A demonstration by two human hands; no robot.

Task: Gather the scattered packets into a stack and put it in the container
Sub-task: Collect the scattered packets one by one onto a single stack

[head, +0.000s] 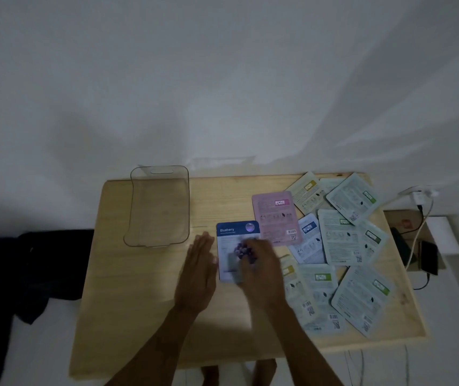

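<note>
1. blueberry packet (236,247) lies face up near the middle of the wooden table (144,288), between the clear container (159,207) and the main scatter. judged to be the start of the stack; a spot beside the container would keep the later transfer short.
2. right hand (259,263) rests palm down on the lower half of the blueberry packet, fingers spread flat and pressing, not curled around an edge. blur here; cannot tell whether a second packet is under the palm.
3. left hand (199,264) stands on its edge just beside the packet's left side, fingers straight and together, unclenched, grasping nothing. reads as a fence to square the packet against.
4. both forearms come in from the near edge of the table and converge on the packet.
5. pink packet (275,215) lies back side up, its near corner just beside the blueberry packet's far right corner.
6. remaining packets (356,246), pale green and white, lie overlapped at odd angles across the right half of the table, well apart from the container.
7. container stands empty at the far left of the table, open side up.
8. judgement: task early; nearly all the gathering remains.
</note>
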